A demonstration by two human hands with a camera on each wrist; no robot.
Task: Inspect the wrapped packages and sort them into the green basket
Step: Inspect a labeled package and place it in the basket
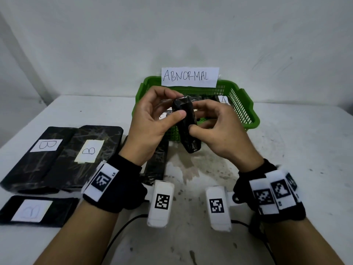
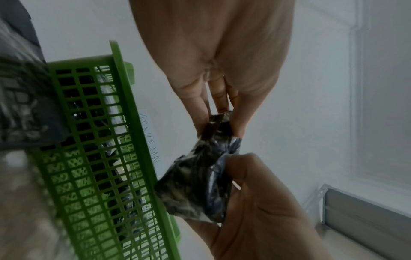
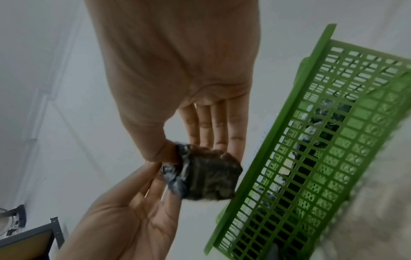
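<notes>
I hold a small black wrapped package (image 1: 186,125) in the air with both hands, just in front of the green basket (image 1: 246,111). My left hand (image 1: 178,104) pinches its upper end between thumb and fingers. My right hand (image 1: 196,118) grips its middle from the right, thumb on the near face. In the left wrist view the package (image 2: 200,184) hangs beside the basket wall (image 2: 124,123). From the right wrist camera the crinkled package (image 3: 206,176) sits between the thumb and fingers. No label shows on it.
A paper sign reading ABNORMAL (image 1: 190,76) stands on the basket's back rim; inside lie black packages, one labelled A (image 1: 223,100). Three black packages labelled B (image 1: 45,150) (image 1: 89,150) (image 1: 34,210) lie on the white table at left. Another black package (image 1: 156,163) lies under my left wrist.
</notes>
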